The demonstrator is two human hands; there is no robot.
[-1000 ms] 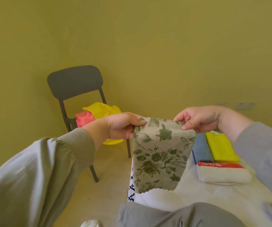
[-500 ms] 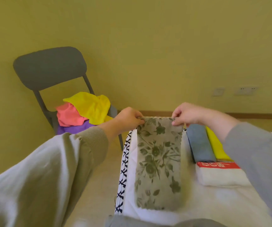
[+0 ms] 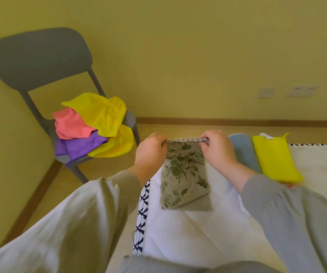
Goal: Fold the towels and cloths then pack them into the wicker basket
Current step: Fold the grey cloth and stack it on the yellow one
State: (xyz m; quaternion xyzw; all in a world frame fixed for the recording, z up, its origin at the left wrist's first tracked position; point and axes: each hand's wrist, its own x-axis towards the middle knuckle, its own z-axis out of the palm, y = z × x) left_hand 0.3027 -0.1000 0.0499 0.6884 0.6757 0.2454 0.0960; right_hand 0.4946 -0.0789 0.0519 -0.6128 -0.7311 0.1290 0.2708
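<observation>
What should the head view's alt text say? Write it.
The left hand and right hand pinch the far edge of a floral cloth lying on a white sheet. A blue cloth and a yellow cloth lie folded to its right; loose cloths are heaped on a grey chair at left.

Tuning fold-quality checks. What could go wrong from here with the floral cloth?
The floral cloth has its near right corner flipped over; folding now would likely trap a crooked crease. The left hand and right hand pinch only the far edge, so the near end may bunch. The right hand is close to the folded blue cloth and could nudge it.
</observation>
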